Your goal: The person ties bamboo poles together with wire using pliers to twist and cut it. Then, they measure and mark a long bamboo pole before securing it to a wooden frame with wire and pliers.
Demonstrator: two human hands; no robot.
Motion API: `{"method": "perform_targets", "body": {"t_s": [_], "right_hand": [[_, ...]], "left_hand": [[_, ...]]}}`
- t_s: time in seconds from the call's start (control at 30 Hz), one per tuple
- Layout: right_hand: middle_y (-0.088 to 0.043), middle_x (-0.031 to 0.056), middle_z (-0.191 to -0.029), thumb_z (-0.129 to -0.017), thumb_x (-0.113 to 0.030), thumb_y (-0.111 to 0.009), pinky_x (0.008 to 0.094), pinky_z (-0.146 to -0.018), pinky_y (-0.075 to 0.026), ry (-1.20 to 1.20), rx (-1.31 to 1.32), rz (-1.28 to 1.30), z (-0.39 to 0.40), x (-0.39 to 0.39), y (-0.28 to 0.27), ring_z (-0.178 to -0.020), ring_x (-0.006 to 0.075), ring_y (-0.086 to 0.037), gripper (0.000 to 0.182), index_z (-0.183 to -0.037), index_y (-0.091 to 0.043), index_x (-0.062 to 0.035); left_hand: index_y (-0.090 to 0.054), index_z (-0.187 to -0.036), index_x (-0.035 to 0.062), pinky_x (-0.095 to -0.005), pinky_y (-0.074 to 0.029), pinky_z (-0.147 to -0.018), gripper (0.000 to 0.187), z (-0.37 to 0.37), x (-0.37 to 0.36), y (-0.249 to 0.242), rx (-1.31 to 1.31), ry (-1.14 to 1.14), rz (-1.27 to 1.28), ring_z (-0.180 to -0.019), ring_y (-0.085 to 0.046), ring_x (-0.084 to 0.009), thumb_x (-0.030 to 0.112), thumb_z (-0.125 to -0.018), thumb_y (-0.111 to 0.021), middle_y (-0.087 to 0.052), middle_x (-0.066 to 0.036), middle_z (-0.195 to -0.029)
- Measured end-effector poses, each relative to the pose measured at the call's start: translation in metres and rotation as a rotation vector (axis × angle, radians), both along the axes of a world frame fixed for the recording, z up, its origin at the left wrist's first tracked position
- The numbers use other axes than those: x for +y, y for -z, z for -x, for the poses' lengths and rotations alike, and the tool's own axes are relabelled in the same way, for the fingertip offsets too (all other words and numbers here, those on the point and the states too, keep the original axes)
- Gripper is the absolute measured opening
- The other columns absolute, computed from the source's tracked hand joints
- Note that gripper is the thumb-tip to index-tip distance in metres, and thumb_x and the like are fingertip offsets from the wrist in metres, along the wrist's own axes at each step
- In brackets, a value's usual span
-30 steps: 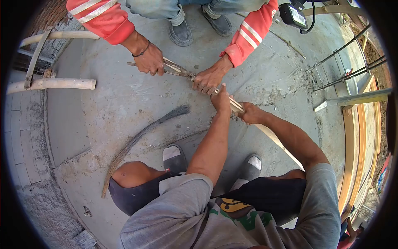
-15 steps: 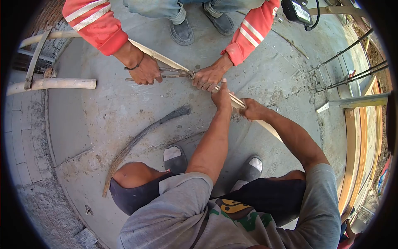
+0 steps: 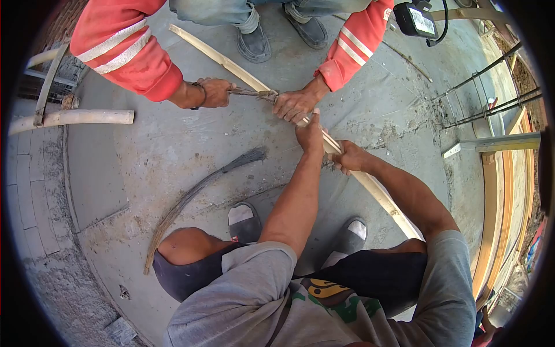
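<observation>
Two overlapped pale strips of bamboo or wood run diagonally between me and a person crouching opposite. My left hand is closed around them near the middle, its thumb pointing up. Just to its right, my right hand also grips the strips. Beyond my left hand, the other person's hand clasps the same strips. That person's other hand holds pincers, whose jaws meet the strips beside the clasping hand. What the jaws bite is too small to make out.
A bundle of tie wire lies on the concrete floor to my left. A bamboo pole juts in from the left. At right are a rebar cage, a metal bar and stacked timber.
The other person's pincer hand has shifted up, and the pincer handles, apart before, are now squeezed together. More of one strip shows at both ends. My hands have barely moved.
</observation>
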State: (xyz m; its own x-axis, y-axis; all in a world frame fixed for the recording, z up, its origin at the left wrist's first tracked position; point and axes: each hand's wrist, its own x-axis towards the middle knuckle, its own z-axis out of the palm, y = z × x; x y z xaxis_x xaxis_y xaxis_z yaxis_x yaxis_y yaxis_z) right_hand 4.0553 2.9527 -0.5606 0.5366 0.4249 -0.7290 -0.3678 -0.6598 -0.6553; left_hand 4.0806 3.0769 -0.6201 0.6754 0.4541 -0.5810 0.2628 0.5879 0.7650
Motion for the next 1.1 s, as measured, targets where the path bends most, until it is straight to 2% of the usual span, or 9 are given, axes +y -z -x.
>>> {"method": "perform_targets", "body": {"t_s": [0.33,0.43,0.63,0.7,0.83,0.87,0.97,1.0,1.1], "right_hand": [[-0.054,0.0047,-0.068,-0.092,-0.025,-0.057,0.0294,-0.045,-0.046,0.085,0.001,-0.01,0.007,-0.004,-0.001,-0.052,0.0135,-0.054,0.026,-0.104,-0.054,-0.0018],[-0.052,0.0014,-0.065,-0.089,-0.02,-0.06,0.0273,-0.044,-0.043,0.109,0.035,-0.036,0.005,-0.009,0.002,-0.049,0.0108,-0.05,0.02,-0.099,-0.054,-0.0035],[-0.052,0.0013,-0.065,-0.091,-0.022,-0.059,0.0267,-0.046,-0.044,0.039,0.004,0.014,-0.004,-0.013,0.003,-0.05,0.0106,-0.05,0.021,-0.102,-0.055,-0.0045],[-0.057,0.0049,-0.07,-0.09,-0.025,-0.059,0.0286,-0.05,-0.048,0.024,0.026,-0.008,-0.011,-0.015,0.012,-0.056,0.0138,-0.056,0.03,-0.108,-0.055,-0.0022],[-0.058,0.0052,-0.071,-0.089,-0.022,-0.061,0.029,-0.054,-0.048,0.029,0.049,-0.048,-0.014,-0.01,0.011,-0.058,0.0132,-0.056,0.03,-0.109,-0.055,-0.0006],[-0.058,0.0054,-0.072,-0.089,-0.021,-0.061,0.029,-0.055,-0.048,0.035,0.065,-0.061,-0.015,-0.008,0.01,-0.059,0.0133,-0.057,0.03,-0.109,-0.055,0.0001],[-0.06,0.0067,-0.072,-0.087,-0.025,-0.064,0.029,-0.058,-0.049,-0.007,-0.057,-0.056,-0.027,0.002,0.017,-0.062,0.0142,-0.059,0.034,-0.11,-0.056,-0.0013],[-0.063,0.0075,-0.075,-0.086,-0.029,-0.065,0.0308,-0.063,-0.049,0.002,-0.01,-0.011,-0.032,0.002,0.017,-0.066,0.0164,-0.06,0.036,-0.108,-0.058,-0.0009],[-0.065,0.0107,-0.084,-0.086,-0.033,-0.063,0.0346,-0.074,-0.05,-0.098,-0.086,0.082,-0.042,-0.002,0.037,-0.077,0.0212,-0.063,0.042,-0.111,-0.059,-0.0001]], "left_hand": [[-0.051,-0.085,0.0009,-0.0306,-0.046,-0.045,0.043,-0.003,-0.005,0.006,-0.008,0.075,0.025,-0.05,-0.05,-0.0161,0.036,-0.08,-0.075,-0.048,-0.004,-0.069],[-0.05,-0.085,0.0005,-0.0304,-0.046,-0.045,0.045,-0.005,-0.011,0.007,-0.001,0.061,0.006,-0.05,-0.05,-0.0165,0.037,-0.08,-0.075,-0.048,-0.005,-0.069],[-0.05,-0.088,0.0003,-0.0308,-0.047,-0.047,0.045,-0.003,-0.011,-0.001,0.028,0.026,0.049,-0.052,-0.053,-0.0173,0.038,-0.081,-0.073,-0.05,-0.006,-0.07],[-0.05,-0.095,-0.0013,-0.0308,-0.049,-0.051,0.047,-0.004,-0.011,0.032,0.011,0.037,-0.1,-0.059,-0.056,-0.0173,0.038,-0.082,-0.072,-0.053,-0.009,-0.078],[-0.049,-0.11,-0.0043,-0.0325,-0.051,-0.066,0.054,0.009,-0.005,0.03,-0.08,-0.016,-0.282,-0.079,-0.06,-0.0177,0.036,-0.083,-0.072,-0.057,-0.014,-0.1],[-0.047,-0.117,-0.0053,-0.0366,-0.05,-0.078,0.057,0.019,0.001,0.021,-0.054,0.062,-0.218,-0.092,-0.06,-0.0208,0.035,-0.084,-0.07,-0.054,-0.015,-0.113],[-0.046,-0.118,-0.0052,-0.0394,-0.05,-0.081,0.058,0.038,0.017,0.016,-0.038,0.16,0.029,-0.092,-0.062,-0.0236,0.037,-0.085,-0.069,-0.057,-0.015,-0.11],[-0.047,-0.116,-0.0039,-0.0388,-0.052,-0.076,0.056,0.043,0.024,0.016,0.044,0.27,0.025,-0.09,-0.063,-0.0238,0.039,-0.085,-0.067,-0.06,-0.014,-0.105],[-0.051,-0.111,-0.0006,-0.0352,-0.052,-0.07,0.05,0.058,0.039,0.011,0.124,0.326,-0.04,-0.084,-0.064,-0.0209,0.04,-0.085,-0.066,-0.063,-0.012,-0.098]]}}
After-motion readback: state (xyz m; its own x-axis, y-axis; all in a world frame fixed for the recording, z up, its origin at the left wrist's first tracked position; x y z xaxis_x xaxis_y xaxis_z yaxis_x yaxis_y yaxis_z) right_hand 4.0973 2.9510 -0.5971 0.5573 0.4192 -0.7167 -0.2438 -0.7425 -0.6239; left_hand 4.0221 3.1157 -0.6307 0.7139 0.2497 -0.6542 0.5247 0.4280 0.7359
